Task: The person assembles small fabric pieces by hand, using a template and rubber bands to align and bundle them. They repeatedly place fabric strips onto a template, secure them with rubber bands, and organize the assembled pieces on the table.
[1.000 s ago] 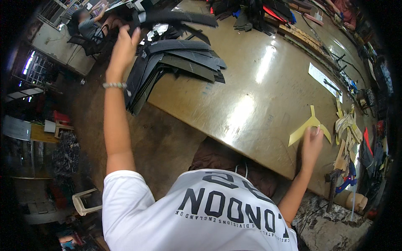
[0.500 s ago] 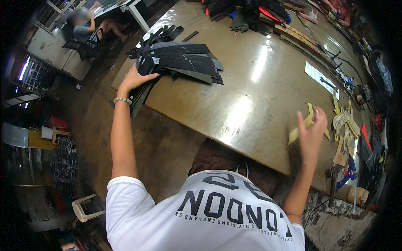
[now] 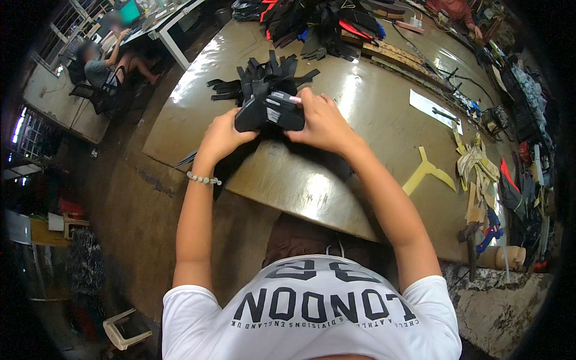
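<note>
Head view: bundle of black strips (image 3: 262, 90), over near left part of table (image 3: 378, 108), loose ends fanned far. Left hand (image 3: 224, 137): fingers, partly curled, grip bundle's left side. Right hand (image 3: 324, 121): fingers, bent inward, grip its right side. Even pressure from both sides should keep layers aligned.

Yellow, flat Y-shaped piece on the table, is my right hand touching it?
Apart; the head view shows brown tabletop between right hand and yellow piece.
</note>
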Demonstrator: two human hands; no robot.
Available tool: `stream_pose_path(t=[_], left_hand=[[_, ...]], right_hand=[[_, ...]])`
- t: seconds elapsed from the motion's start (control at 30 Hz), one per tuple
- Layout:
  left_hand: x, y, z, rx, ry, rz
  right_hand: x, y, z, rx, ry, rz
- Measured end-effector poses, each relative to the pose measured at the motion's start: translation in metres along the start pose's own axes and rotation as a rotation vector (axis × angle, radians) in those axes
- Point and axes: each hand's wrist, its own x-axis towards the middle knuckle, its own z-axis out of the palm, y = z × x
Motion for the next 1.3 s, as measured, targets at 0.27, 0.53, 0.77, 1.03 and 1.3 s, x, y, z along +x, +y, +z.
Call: stream_pose_path(t=[0.27, 0.53, 0.77, 1.03, 1.3], left_hand=[[-0.006, 0.011, 0.018, 0.222, 0.119, 0.132], [0.013, -0.008, 0.015, 0.168, 0.042, -0.034], [-0.026, -0.01, 0.009, 0.308, 0.414, 0.314], [-0.175, -0.05, 0.008, -1.083, 0.563, 0.082], [-0.19, 0.035, 0.105, -1.416, 0.08, -0.008]], right_hand=[[-0.002, -0.001, 0.023, -0.108, 0.035, 0.011], [-0.021, 0.007, 0.001, -0.144, 0.218, 0.057], [-0.236, 0.041, -0.109, -0.19, 0.235, 0.86], [-0.2, 0.112, -0.079, -0.298, 0.323, 0.658], [-0.153, 0.034, -0.086, -0.237, 0.416, 0.418]])
